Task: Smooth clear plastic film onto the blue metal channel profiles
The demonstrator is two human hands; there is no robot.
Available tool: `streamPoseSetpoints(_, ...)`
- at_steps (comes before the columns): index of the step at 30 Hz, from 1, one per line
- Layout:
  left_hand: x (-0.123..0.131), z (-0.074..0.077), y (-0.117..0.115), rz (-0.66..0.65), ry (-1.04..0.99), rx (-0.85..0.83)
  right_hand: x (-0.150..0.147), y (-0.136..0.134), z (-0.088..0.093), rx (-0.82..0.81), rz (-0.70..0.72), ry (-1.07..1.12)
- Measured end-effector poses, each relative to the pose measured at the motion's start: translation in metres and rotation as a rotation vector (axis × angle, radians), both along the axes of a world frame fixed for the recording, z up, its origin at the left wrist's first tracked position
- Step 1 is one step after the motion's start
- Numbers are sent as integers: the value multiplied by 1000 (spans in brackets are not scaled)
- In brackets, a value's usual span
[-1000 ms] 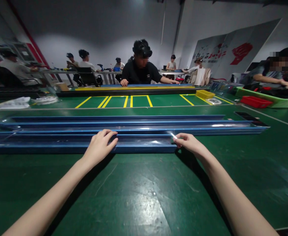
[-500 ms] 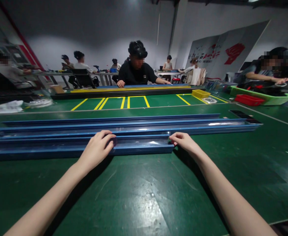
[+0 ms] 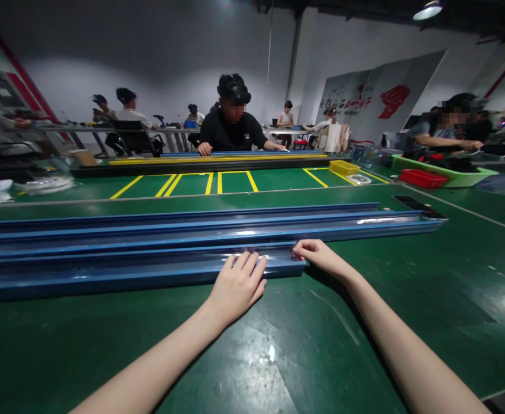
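Observation:
A long blue channel strip (image 3: 149, 275) lies across the green table, its right end nearest me. Glossy, film-like clear material (image 3: 278, 252) shows inside its groove. My left hand (image 3: 237, 284) rests over the strip's front edge, short of that end, with its fingers stretched into the groove and its thumb along the front side. At the right end, my right hand (image 3: 316, 253) has thumb and fingers pinched together by the groove's mouth. What lies between those fingertips is too small to make out.
Behind lie more blue channel strips (image 3: 342, 231), with a dark phone-like slab (image 3: 420, 207) at their right end. Farther off are a yellow tray (image 3: 343, 167), a red tray (image 3: 423, 178) and a green bin (image 3: 465, 177). A co-worker in black (image 3: 232, 129) sits opposite.
My left hand has slid right along the blue strip toward its end, and its fingers have flattened out. My right hand stays pinched at the end. The view has shifted slightly.

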State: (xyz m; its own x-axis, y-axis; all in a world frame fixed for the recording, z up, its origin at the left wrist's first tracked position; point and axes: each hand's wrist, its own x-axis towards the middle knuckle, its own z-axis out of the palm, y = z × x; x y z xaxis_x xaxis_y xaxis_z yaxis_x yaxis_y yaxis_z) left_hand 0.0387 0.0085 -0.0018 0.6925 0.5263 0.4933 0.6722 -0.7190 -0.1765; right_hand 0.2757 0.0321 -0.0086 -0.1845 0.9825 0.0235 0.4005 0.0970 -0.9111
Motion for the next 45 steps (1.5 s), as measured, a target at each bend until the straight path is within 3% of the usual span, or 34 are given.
streamPoseSetpoints(4,-1,-7,-1,6,-37,28,-2,2,-4,-10,-15,29)
streamPoseSetpoints(11,-1,-7,-2,10,-49,24,1,2,-5,-14,-23,59)
streamPoseSetpoints(22,1,-8,-6,50,-152,147,5,-2,-4,-16,-11,17)
streamPoseSetpoints(31,1,-5,-7,132,-88,46,8,1,-7,-14,7,21)
streamPoseSetpoints(45,1,-8,-5,111,-53,115,9,3,-7,1,11,-18)
